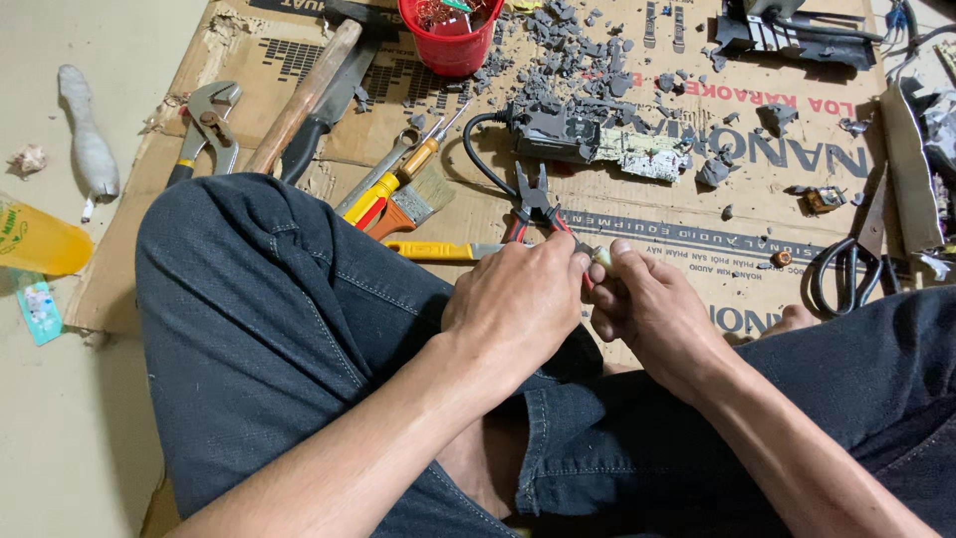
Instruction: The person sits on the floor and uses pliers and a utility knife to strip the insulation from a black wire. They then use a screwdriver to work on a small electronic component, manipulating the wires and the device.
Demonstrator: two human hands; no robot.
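Cardboard [697, 214], flattened and printed, covers the floor in front of one seated person in dark jeans [289, 339]. Two bare hands meet above the crossed legs. The left hand [518, 299] is curled shut, its fingers wrapped over the red handles of one pair of pliers [535, 204] whose dark jaws point away toward the cardboard. The right hand [652, 309] is also closed, pinching one small pale piece [601, 257] between thumb and fingertips, right against the left hand's knuckles; what the piece is cannot be made out.

On the cardboard just beyond the pliers lies one broken grey device [588, 139] with a pale circuit board showing and one black cable looping from its left end. Grey plastic fragments [578, 50], too many to count, are scattered around and behind it. One red cup [450, 40] stands at the top edge, holding a tangle of wire.

To the left lie the hand tools: one wooden-handled hammer [304, 100], one pair of slip-joint pliers [206, 125], one paintbrush [410, 204], two screwdrivers with yellow in their handles [383, 189], and one yellow-handled knife [438, 250] nearest the left hand. One pair of black-handled scissors [846, 264] rests at the right, well apart from the hands. One yellow bottle [35, 239] lies on the bare floor at the far left.
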